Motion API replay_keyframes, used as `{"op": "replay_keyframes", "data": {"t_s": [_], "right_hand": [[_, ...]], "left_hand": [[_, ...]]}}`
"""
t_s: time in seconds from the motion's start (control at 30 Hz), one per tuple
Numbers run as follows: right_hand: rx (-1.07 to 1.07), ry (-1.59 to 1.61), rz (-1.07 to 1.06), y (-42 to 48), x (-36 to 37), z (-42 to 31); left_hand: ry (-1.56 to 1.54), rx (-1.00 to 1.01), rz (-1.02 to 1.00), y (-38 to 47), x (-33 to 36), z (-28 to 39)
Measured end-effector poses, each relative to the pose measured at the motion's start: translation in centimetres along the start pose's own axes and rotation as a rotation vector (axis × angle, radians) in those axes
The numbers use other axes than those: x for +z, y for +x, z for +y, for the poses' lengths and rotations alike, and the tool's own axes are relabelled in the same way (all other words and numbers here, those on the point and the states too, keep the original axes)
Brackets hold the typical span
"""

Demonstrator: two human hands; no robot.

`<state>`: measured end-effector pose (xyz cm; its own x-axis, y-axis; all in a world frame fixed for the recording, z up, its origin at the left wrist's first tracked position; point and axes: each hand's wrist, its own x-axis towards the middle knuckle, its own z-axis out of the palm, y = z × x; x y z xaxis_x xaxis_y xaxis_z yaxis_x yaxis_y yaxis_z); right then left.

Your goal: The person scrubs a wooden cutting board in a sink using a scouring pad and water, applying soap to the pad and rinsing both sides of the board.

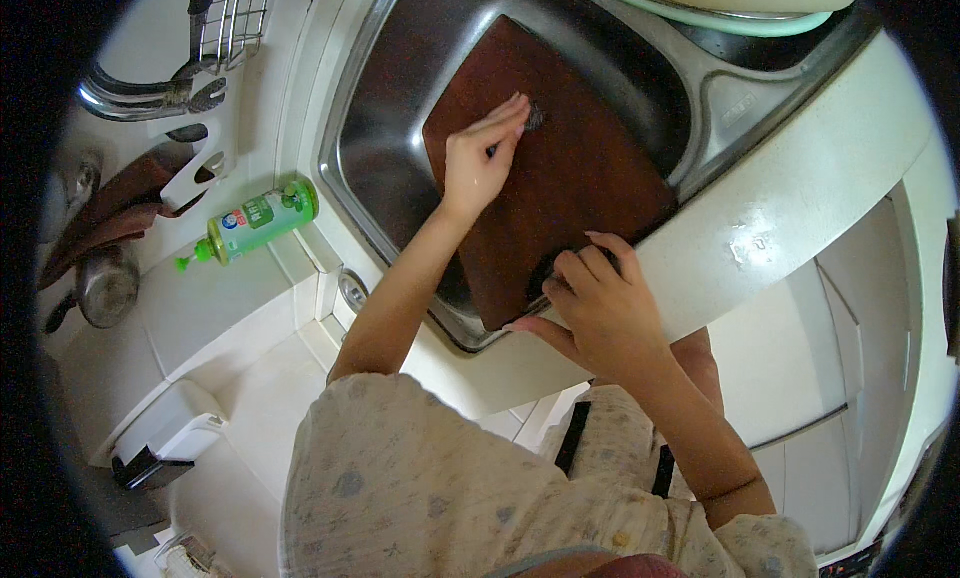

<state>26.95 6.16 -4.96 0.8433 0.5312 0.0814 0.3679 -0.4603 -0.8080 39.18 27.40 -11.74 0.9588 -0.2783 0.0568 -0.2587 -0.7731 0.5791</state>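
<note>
A dark reddish-brown board (570,173), which looks like a wooden cutting board, lies at a slant in a stainless steel sink basin (382,120). My left hand (484,158) is over the board's upper part, its fingers together on a small grey scourer (535,116), apparently of steel wool, pressed to the surface. My right hand (600,297) holds the board's near end by the sink's front edge. Its fingers curl at a dark opening in the board and its thumb lies by the corner; the fingertips are partly hidden.
A green pump bottle of dish soap (262,219) lies left of the sink. Beyond it are a white utensil holder (214,154), a wire rack (238,23), a brown cloth (124,203) and a metal ladle (109,285). Pale green and cream basins (780,24) stand at the upper right.
</note>
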Motion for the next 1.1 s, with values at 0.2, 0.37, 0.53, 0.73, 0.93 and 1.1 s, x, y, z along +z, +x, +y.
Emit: {"op": "replay_keyframes", "data": {"t_s": [0.2,0.37,0.53,0.73,0.93,1.1], "right_hand": [[-0.009,-0.023,-0.029,0.2,-0.4,-0.3],[-0.033,-0.013,0.032,0.2,0.1,-0.3],[-0.013,0.023,0.039,0.3,0.4,-0.1],[-0.102,-0.031,-0.024,-0.4,0.7,0.4],[-0.194,0.044,0.007,-0.6,0.4,0.5],[-0.146,0.139,0.020,-0.7,0.1,0.3]], "left_hand": [[-0.023,-0.048,0.071,4.7,0.9,-4.1],[0.155,-0.334,0.212,10.8,2.0,-9.9],[0.037,-0.237,0.174,6.1,1.9,-6.1],[-0.090,-0.066,-0.061,-5.6,-1.9,3.1],[-0.048,-0.135,-0.123,-9.2,-3.5,5.4],[-0.070,-0.052,0.006,-1.2,-0.2,3.5]]}}
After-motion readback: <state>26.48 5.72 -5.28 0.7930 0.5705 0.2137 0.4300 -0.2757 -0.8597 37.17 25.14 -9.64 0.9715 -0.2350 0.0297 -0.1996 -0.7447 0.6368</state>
